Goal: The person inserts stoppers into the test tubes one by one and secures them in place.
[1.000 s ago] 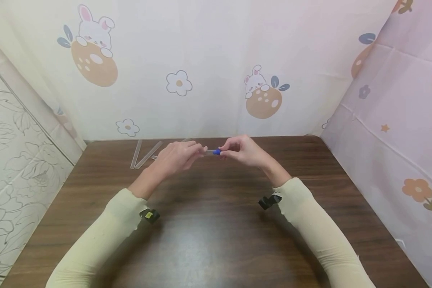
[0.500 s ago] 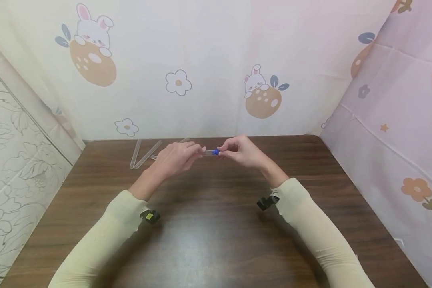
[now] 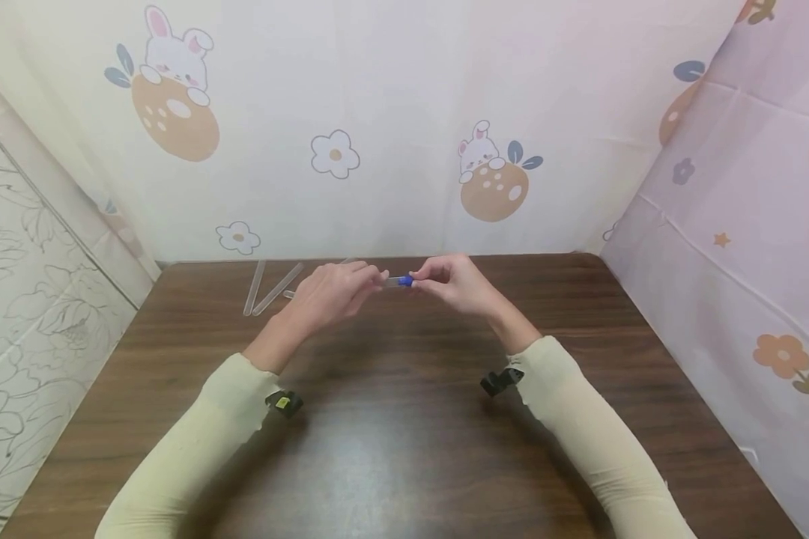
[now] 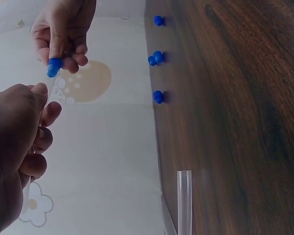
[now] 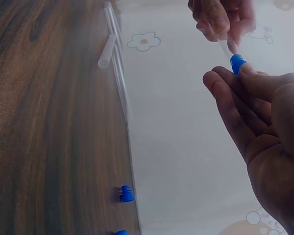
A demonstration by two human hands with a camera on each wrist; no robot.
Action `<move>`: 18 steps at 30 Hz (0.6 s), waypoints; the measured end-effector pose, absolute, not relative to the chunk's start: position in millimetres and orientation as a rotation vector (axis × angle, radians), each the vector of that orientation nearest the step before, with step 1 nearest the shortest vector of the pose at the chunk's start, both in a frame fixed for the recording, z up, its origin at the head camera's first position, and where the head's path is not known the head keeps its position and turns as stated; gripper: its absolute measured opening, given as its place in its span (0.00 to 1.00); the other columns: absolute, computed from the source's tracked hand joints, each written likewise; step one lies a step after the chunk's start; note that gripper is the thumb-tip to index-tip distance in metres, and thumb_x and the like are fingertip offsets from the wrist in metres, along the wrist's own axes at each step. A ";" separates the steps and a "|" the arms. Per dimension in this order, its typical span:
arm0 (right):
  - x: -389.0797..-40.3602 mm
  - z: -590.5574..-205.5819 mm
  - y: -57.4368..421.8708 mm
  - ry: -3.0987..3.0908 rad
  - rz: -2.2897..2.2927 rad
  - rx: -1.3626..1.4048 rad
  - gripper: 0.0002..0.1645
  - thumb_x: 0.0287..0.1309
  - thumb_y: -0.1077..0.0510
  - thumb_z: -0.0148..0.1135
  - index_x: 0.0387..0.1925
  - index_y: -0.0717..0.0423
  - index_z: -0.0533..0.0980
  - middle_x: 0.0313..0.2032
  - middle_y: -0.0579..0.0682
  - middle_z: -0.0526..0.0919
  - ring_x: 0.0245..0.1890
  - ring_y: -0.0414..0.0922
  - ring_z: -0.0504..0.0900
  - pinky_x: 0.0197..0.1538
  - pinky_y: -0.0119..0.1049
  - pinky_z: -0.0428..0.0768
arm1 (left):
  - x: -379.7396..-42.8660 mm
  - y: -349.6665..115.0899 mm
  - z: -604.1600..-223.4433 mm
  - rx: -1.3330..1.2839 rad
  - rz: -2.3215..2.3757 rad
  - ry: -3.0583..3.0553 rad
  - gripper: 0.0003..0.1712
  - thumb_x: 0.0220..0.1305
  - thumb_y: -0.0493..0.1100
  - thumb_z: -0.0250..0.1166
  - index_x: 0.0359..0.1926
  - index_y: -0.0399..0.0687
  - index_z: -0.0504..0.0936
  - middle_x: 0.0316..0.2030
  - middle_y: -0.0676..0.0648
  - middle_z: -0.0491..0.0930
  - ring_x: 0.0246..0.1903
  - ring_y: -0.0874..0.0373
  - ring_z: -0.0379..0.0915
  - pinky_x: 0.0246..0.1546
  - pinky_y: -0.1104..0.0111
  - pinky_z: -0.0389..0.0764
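Note:
My left hand [image 3: 333, 292] grips a clear test tube [image 3: 392, 282], its fingers curled around the tube's length. At the tube's right end sits a blue stopper [image 3: 406, 281], pinched between thumb and fingers of my right hand [image 3: 461, 284]. In the left wrist view the lower part of the stopper [image 4: 53, 69] shows paler, at the mouth of the tube [image 4: 54, 84]. The right wrist view has the thumb pressed against the side of the stopper [image 5: 237, 63]. Both hands are raised over the far side of the table, and the left hand hides much of the tube.
On the brown table [image 3: 391, 419], clear tubes [image 3: 278, 289] lie at the back left, partly behind the left hand. Several loose blue stoppers [image 4: 158, 97] lie along the table's far edge. A patterned curtain [image 3: 391, 90] hangs close behind that edge.
Both hands keep their hold, with the tube and stopper shifting only slightly. The tubes on the table have not moved.

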State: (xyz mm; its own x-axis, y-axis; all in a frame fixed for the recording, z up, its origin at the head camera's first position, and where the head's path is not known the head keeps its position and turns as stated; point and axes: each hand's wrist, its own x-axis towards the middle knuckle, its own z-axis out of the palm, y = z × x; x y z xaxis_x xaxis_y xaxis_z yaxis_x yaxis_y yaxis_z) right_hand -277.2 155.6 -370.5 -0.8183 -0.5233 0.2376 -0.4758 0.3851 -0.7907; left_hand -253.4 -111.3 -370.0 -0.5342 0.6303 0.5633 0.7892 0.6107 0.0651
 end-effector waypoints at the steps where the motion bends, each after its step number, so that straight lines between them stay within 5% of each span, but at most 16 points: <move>1: -277.4 -369.9 155.6 2.559 -1.453 -0.931 0.06 0.60 0.60 0.70 0.39 0.56 0.86 0.40 0.62 0.90 0.39 0.50 0.90 0.44 0.39 0.87 | -253.6 -111.3 -369.8 -1.122 -0.437 -2.338 0.06 0.68 0.42 0.67 0.45 0.52 0.83 0.33 0.52 0.88 0.18 0.61 0.66 0.18 0.74 0.65; 9: -280.6 -374.7 158.6 2.447 -1.588 -0.925 0.10 0.62 0.58 0.69 0.43 0.56 0.85 0.43 0.66 0.89 0.44 0.62 0.89 0.51 0.52 0.86 | -256.1 -110.1 -370.1 -1.116 -0.448 -2.291 0.06 0.66 0.43 0.68 0.43 0.50 0.84 0.30 0.52 0.86 0.17 0.62 0.65 0.18 0.73 0.64; 12: -281.4 -375.8 159.9 2.400 -1.651 -0.910 0.09 0.62 0.58 0.69 0.43 0.57 0.85 0.42 0.66 0.89 0.43 0.64 0.89 0.50 0.48 0.87 | -256.8 -109.6 -369.7 -1.107 -0.440 -2.273 0.06 0.67 0.44 0.68 0.43 0.50 0.84 0.29 0.52 0.85 0.16 0.62 0.63 0.18 0.74 0.63; 18: -284.0 -377.7 160.7 2.344 -1.692 -0.940 0.08 0.63 0.60 0.67 0.41 0.60 0.84 0.38 0.61 0.90 0.39 0.56 0.91 0.49 0.48 0.88 | -256.1 -109.6 -371.0 -1.101 -0.426 -2.250 0.06 0.67 0.44 0.68 0.43 0.50 0.84 0.28 0.52 0.84 0.15 0.62 0.63 0.17 0.74 0.62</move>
